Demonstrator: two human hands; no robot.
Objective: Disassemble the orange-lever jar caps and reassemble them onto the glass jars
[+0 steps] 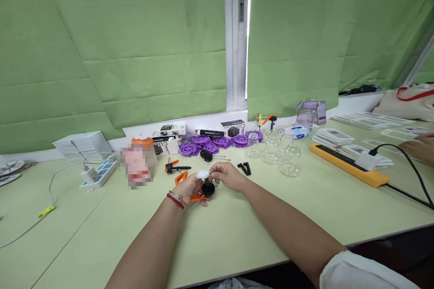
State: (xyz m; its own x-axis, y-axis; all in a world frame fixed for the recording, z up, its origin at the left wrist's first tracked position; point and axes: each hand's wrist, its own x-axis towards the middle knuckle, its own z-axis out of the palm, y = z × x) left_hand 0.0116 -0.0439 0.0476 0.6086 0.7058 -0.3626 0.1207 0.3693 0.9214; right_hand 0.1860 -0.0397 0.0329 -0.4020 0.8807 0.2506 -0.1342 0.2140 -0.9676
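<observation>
Near the middle of the table my left hand (190,188), with a bracelet and a red band at the wrist, is wrapped round a black part (208,189) with a round base. A white round piece (203,174) sits at the top of it, and an orange piece (198,197) shows below my fingers. My right hand (224,175) touches the right side of the held assembly with fingertips pinched together; what they hold is too small to make out. Just behind lie an orange clip (181,177) and a black-and-orange tool-like part (176,168). Two black pieces (244,168) rest to the right.
Purple round parts (213,143) and boxes (167,145) line the back. Clear glass jars (271,151) stand right of centre. An orange power strip (349,165) lies at right, a white one (99,174) at left. Another person's hand (419,148) rests at far right.
</observation>
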